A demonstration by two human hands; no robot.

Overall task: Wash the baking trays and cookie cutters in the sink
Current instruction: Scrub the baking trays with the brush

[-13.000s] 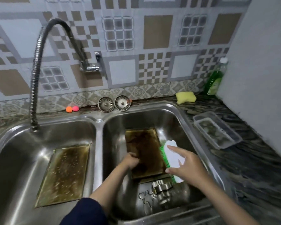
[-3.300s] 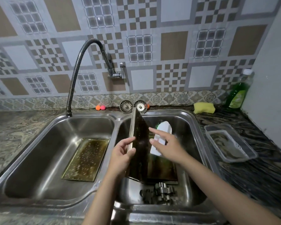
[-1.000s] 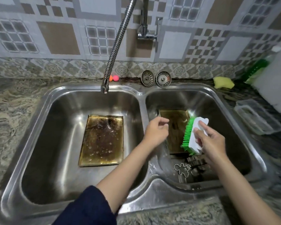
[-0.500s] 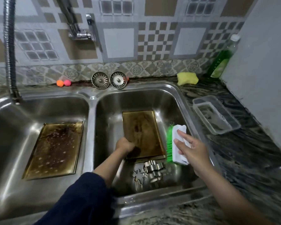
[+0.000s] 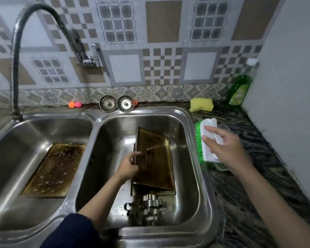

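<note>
A steel double sink (image 5: 207, 176) sits in a dark veined stone counter (image 5: 258, 194) under patterned wall tiles (image 5: 161, 65). The left hand (image 5: 128, 165) grips the left edge of a tilted baking tray (image 5: 154, 158) in the right basin, above cookie cutters (image 5: 147, 206). The right hand (image 5: 227, 151) loosely holds a green-bristled brush (image 5: 202, 142) over the counter. 1 more tray (image 5: 55, 169) lies flat in the left basin.

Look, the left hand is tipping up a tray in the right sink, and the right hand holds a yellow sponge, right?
Not quite. In the head view the right hand holds a white brush with green bristles. The left hand does tip up a tray in the right sink.
</note>
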